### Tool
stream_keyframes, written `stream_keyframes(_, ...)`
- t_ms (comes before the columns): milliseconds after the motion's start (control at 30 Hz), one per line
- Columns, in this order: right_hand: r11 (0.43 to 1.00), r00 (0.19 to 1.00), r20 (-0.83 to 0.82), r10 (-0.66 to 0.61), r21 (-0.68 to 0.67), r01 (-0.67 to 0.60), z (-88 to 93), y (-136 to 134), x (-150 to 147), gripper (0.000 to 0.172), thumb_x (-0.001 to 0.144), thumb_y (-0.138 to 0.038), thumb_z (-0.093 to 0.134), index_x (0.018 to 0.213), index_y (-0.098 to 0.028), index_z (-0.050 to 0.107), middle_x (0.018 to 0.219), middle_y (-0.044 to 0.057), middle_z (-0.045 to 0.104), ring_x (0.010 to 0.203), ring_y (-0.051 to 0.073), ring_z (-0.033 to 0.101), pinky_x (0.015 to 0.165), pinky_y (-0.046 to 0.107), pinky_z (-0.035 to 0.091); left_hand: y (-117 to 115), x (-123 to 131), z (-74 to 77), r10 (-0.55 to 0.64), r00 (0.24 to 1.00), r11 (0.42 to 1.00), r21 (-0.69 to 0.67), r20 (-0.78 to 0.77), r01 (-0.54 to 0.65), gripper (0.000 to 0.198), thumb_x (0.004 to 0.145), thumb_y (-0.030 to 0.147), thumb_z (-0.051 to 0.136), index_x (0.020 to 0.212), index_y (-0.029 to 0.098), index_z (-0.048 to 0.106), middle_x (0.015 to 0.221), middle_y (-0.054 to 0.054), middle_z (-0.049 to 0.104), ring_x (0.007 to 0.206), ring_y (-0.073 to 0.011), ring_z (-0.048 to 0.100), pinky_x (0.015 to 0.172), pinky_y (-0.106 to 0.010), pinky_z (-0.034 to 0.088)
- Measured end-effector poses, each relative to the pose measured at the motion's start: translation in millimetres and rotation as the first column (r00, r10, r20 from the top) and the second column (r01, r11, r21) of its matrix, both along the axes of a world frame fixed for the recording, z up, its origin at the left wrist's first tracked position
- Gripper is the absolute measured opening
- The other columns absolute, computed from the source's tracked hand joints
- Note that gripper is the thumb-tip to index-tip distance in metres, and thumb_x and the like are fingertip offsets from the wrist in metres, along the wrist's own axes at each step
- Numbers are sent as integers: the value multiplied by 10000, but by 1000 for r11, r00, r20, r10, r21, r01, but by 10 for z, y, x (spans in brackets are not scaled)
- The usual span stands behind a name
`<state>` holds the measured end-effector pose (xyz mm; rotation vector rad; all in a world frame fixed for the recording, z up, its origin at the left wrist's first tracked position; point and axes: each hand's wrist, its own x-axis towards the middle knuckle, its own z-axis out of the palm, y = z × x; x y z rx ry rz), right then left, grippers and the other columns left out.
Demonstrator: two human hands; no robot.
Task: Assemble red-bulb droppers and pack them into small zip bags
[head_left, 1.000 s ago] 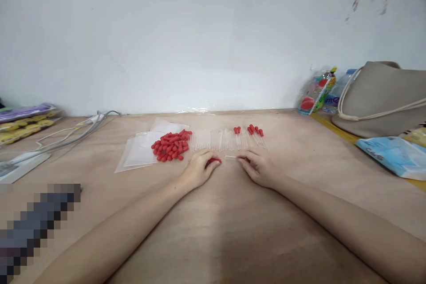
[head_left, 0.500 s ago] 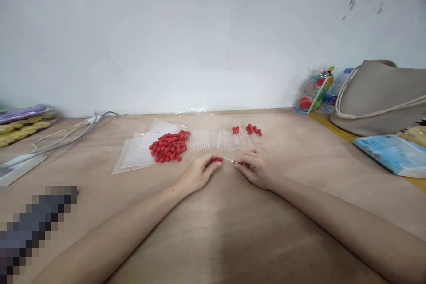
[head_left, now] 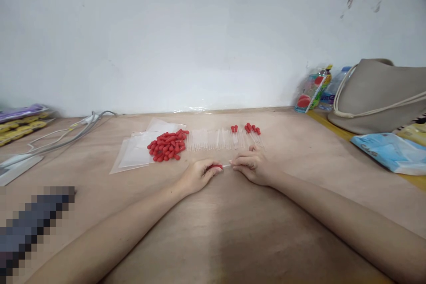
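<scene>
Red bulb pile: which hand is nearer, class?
Left: the left hand is in front of the red bulb pile, to its right; the right hand is farther right.

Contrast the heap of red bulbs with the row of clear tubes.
The red bulbs are opaque; the clear tubes are see-through. The bulbs look short and plump, the tubes long and thin. The bulbs lie heaped, the tubes roughly side by side. Both are numerous.

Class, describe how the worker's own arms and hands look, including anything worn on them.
The left hand and right hand wear no gloves. The left forearm and right forearm show no sleeve, watch or bracelet. A small spot marks the left forearm near the wrist.
</scene>
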<state>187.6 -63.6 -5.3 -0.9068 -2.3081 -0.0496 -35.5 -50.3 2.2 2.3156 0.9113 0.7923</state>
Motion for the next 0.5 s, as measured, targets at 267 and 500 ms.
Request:
stream_keyframes(267, 994, 996, 56, -72, 85, 67, 6, -75, -96, 233, 868, -236, 405, 796, -186, 621, 646, 6, 597, 590, 108, 493, 678, 307, 229, -12, 9, -18, 13, 998, 986, 164, -57, -4, 205, 844, 313, 478, 897, 175, 621, 775, -23, 649, 672, -123, 576, 621, -231, 448)
stream_keyframes(500, 996, 995, 62, -84, 0, 84, 26, -102, -171, 255, 865, -238, 399, 671, -164, 547, 603, -3, 591, 544, 102, 471, 672, 299, 237, -24, 5, -29, -29, 996, 973, 225, -82, 47, 196, 853, 297, 462, 904, 171, 604, 761, -21, 626, 670, -119, 563, 620, -226, 439)
